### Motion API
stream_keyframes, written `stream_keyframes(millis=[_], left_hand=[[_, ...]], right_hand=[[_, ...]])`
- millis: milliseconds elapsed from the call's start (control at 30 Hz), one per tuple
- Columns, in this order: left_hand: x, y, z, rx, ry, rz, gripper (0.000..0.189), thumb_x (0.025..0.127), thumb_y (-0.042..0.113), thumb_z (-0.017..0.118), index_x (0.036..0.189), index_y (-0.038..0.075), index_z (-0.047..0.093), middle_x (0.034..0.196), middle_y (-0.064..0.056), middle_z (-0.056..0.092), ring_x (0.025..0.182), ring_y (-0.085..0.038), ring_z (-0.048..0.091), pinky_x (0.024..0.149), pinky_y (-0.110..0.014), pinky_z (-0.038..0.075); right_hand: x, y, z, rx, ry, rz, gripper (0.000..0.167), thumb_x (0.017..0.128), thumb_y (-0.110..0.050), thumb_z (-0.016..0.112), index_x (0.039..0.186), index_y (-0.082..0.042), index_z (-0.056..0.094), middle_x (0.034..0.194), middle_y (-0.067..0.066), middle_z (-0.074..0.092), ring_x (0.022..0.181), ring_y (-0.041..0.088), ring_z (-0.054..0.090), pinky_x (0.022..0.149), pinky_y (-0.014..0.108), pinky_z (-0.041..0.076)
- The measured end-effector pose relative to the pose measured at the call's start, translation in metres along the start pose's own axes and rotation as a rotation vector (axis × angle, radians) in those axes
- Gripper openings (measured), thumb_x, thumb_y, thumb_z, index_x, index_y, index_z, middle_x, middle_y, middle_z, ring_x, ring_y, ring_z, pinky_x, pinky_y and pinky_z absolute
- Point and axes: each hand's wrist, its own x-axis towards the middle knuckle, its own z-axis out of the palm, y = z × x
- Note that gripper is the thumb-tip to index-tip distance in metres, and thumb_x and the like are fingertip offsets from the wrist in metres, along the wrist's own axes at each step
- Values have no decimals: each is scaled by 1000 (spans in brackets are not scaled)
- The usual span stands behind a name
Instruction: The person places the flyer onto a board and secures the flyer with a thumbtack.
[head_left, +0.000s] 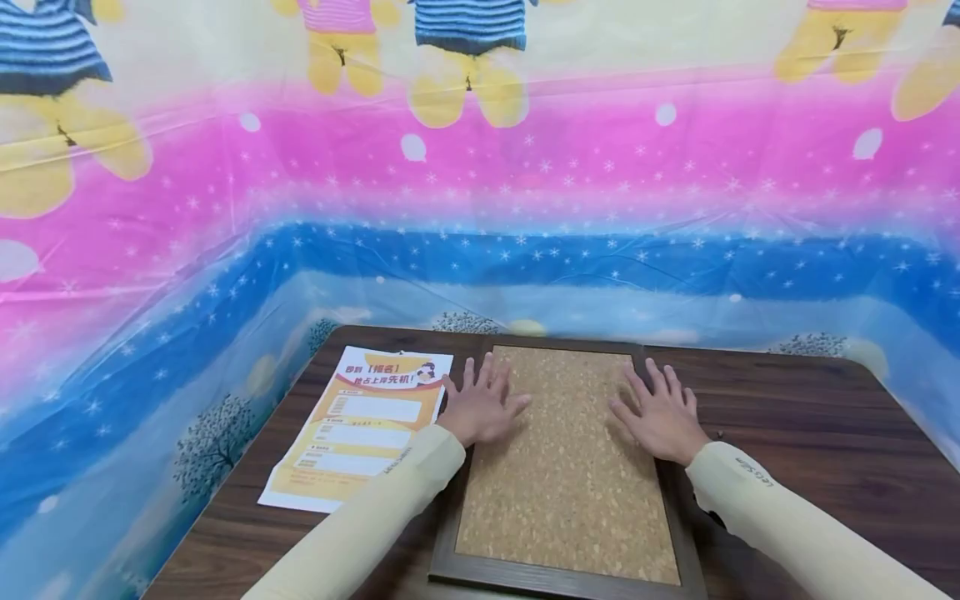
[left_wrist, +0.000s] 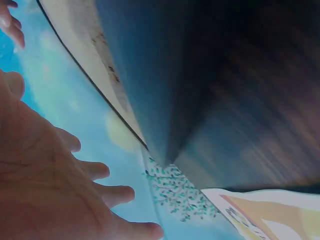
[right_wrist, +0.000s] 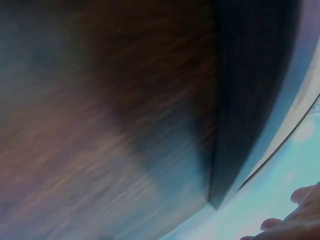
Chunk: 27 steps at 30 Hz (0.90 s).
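Cream sleeves [head_left: 367,512] end in two hands with fingers spread: the left hand [head_left: 483,408] above the cork board's left edge, the right hand [head_left: 663,414] above its right; contact is impossible to tell. The cork board [head_left: 566,500], dark-framed, lies flat between them on the brown wood-grain table [head_left: 810,433]. Left of it lies an orange-and-white printed sheet [head_left: 367,408]; beyond hangs a pink-and-blue patterned cloth [head_left: 525,167].

Premises: a screened-off indoor work booth; whether home or office cannot be determined. Evidence: a creased, printed backdrop [head_left: 525,183] bearing cartoon figures, snowflakes and trees hangs beyond the far edge of a dark wood-grain table [head_left: 787,417], turns near both far corners and continues along the left and right edges.
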Motion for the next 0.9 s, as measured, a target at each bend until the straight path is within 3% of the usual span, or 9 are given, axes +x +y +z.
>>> stream_keyframes(millis=[300, 500, 900], left_hand=[[-7, -31, -5, -11, -26, -54, 73, 94, 66, 18, 152, 26, -1, 156, -5, -9, 139, -35, -10, 102, -66, -2], [-15, -56, -9, -35, -5, -78, 73, 95, 65, 19, 152, 23, 0, 156, -9, -7, 139, -38, -8, 101, -67, -1], [-33, -105, -16, -24, 8, -133, 73, 96, 61, 24, 153, 18, 4, 156, -15, -5, 138, -44, -8, 96, -72, -4]], right_hand=[[-11, 19, -4, 11, 24, 18, 74, 97, -53, 38, 152, -9, 15, 152, 28, 3, 135, 52, -4, 94, 72, 1], [-13, 27, -4, 13, 21, 13, 72, 98, -51, 39, 152, -9, 16, 151, 28, 5, 134, 52, -2, 94, 72, 3], [-30, 54, -23, 25, 6, 21, 76, 97, -52, 40, 151, -4, 13, 147, 34, 8, 129, 57, 6, 87, 73, 10]])
